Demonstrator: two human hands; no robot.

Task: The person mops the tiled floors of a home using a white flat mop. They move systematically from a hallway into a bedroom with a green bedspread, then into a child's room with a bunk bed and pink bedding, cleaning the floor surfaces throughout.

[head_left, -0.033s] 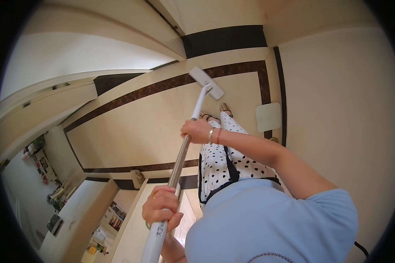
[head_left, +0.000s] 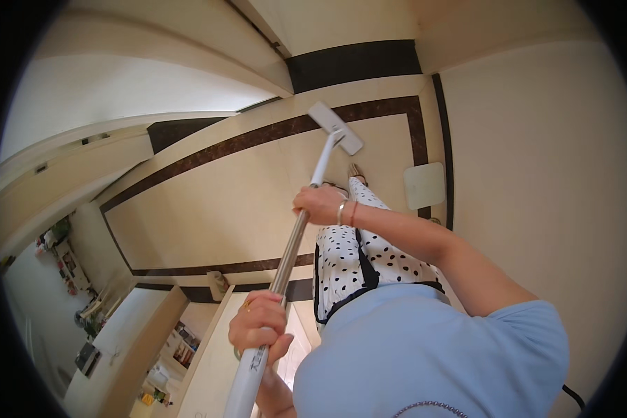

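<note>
A flat mop with a long pole slants across the view, from the lower left to the floor ahead of my feet. Its white rectangular mop head lies on the floor, partly over the dark border strip. My left hand is wrapped round the white upper part of the mop pole, near where it meets the metal section. Farther down, my right hand is closed round the pole near the lower white section, with a bracelet on the wrist. My fingertips on the right hand are partly hidden.
Just beyond my feet is the mop head. A pale square scale-like plate lies by the right wall. Doors and walls bound the floor at the far left. A counter with various items stands at the lower left.
The mop head has slid slightly to the right across the floor. Both hands have shifted a little the same way with the pole, keeping their grip.
</note>
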